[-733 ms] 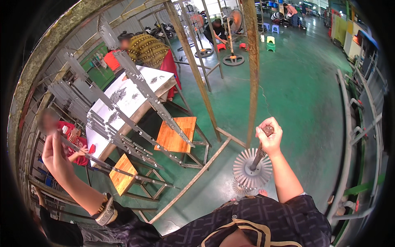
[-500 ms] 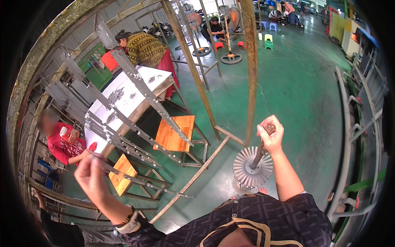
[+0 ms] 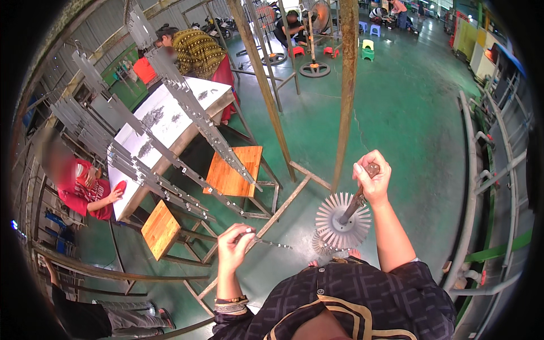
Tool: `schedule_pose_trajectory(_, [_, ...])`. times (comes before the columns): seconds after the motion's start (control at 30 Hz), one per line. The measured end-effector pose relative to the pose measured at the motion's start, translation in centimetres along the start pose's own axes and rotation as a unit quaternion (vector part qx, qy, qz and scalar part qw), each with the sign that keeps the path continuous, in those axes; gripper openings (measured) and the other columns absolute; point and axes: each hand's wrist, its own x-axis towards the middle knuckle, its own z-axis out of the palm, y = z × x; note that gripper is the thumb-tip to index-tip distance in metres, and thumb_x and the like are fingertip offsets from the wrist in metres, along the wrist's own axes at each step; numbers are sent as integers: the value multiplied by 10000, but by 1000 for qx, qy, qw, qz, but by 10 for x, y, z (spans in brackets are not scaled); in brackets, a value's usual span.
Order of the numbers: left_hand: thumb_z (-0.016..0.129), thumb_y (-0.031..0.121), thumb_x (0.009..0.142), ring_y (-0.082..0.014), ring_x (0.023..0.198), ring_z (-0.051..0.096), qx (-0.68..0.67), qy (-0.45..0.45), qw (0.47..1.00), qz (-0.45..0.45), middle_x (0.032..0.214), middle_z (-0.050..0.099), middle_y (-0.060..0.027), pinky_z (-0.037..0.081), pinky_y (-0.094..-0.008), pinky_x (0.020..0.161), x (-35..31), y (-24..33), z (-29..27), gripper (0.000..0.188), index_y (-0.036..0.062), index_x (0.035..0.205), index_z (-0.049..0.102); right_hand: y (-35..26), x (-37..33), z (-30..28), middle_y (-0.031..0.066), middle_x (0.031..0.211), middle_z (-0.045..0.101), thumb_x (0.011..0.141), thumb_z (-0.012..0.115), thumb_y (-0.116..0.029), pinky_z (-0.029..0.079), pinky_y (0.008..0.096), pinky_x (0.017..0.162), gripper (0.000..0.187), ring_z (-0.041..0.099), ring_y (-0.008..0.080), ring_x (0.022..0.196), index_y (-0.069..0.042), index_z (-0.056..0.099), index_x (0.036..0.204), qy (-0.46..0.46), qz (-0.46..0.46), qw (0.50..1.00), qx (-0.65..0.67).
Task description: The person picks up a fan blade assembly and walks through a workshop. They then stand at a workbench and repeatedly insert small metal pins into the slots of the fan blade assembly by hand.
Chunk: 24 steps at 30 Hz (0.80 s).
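My left hand (image 3: 233,249) is closed in a pinch on a thin dark strip (image 3: 273,243) dotted with small metal bits, which points to the right and down. My right hand (image 3: 374,177) is wrapped around the top of a brown rod (image 3: 353,205). At the lower end of that rod sits a round grey piece with many flat fins (image 3: 347,228) fanned out. A second, smaller finned round (image 3: 321,242) shows partly beneath it. The left hand is well apart from the finned piece.
Grey strips (image 3: 198,122) hang in rows from a rusty metal frame (image 3: 343,102) on the left. Behind them stand a white-topped table (image 3: 127,136) and wooden stools (image 3: 233,170), (image 3: 161,229). People work around the table. Grey pipe rails (image 3: 470,187) line the right side.
My left hand has come from the hanging strips on the left toward my body, bringing the strip with it. My right hand stays on the rod, nearly in place.
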Motion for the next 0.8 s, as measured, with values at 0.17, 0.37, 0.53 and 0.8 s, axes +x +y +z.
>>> schedule_pose_trajectory(0.17, [643, -10, 747, -135, 739, 576, 3, 19, 999, -36, 816, 616, -82, 464, -238, 659, -15, -64, 39, 89, -25, 832, 619, 0, 1, 0, 29, 591, 529, 747, 624, -27, 395, 209, 470, 207, 516, 77, 508, -48, 425, 694, -8, 5, 1000, 19])
schedule_pose_trajectory(0.37, [657, 27, 747, -131, 665, 558, 51, 22, 998, -34, 778, 606, -80, 442, -238, 609, -34, -119, 85, 118, -24, 846, 618, 3, -1, 3, 36, 626, 542, 749, 607, -11, 379, 202, 462, 183, 493, 66, 507, -36, 427, 731, -28, 13, 999, 32])
schedule_pose_trajectory(0.53, [674, 71, 732, -189, 681, 584, 48, -38, 997, -51, 793, 613, -92, 460, -278, 624, -41, -143, 120, 155, 1, 859, 621, 8, 0, 1, 30, 634, 534, 755, 618, -30, 365, 195, 447, 197, 484, 59, 497, -52, 425, 723, -26, 3, 999, 46])
schedule_pose_trajectory(0.8, [671, 161, 733, -271, 777, 587, 96, -139, 985, -12, 814, 624, -82, 469, -340, 683, -64, -162, 152, 186, 30, 859, 633, 5, 1, 4, 32, 642, 531, 748, 626, -41, 365, 197, 443, 204, 483, 65, 496, -55, 425, 718, -24, 9, 998, 52])
